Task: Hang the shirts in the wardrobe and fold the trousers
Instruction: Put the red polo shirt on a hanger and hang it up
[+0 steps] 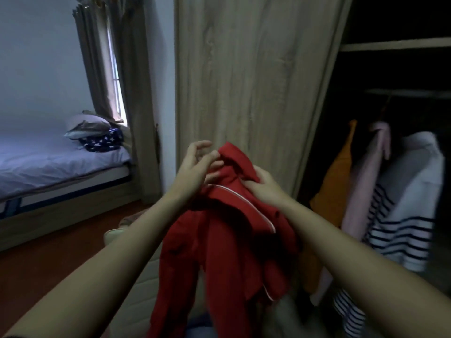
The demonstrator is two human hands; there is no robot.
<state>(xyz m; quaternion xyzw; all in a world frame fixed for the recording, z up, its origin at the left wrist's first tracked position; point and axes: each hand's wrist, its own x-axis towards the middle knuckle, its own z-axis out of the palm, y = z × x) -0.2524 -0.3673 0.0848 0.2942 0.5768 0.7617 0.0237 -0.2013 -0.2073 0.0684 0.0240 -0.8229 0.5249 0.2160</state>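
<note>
A red shirt (219,240) of soft, matte cloth hangs in limp folds between both forearms, in front of the wardrobe's wood-grain door (249,81). A thin white piping line runs along its placket, and its collar bunches into a peak at the top. The right hand (264,185) is clenched on the cloth just below the collar, thumb and fingers pinching a fold. The left hand (195,164) rests against the collar's left side with its fingers half curled and spread; whether it truly grips the cloth cannot be told.

To the right the wardrobe (390,45) stands open and dark, a pale shelf edge crossing its top. Below it hang an orange garment (339,176), a pink one (368,179) and a white shirt with navy stripes (405,215), packed closely side by side, the orange one just beside the right wrist.

To the left, well apart, a bed (53,164) with a smooth lilac sheet holds a pillow (85,125) and a navy star-print bundle (102,140). Pleated grey curtains (92,69) frame a narrow strip of window. Bare reddish floor (61,252) lies open between bed and person, and a pale quilted cushion (141,289) sits under the left forearm.
</note>
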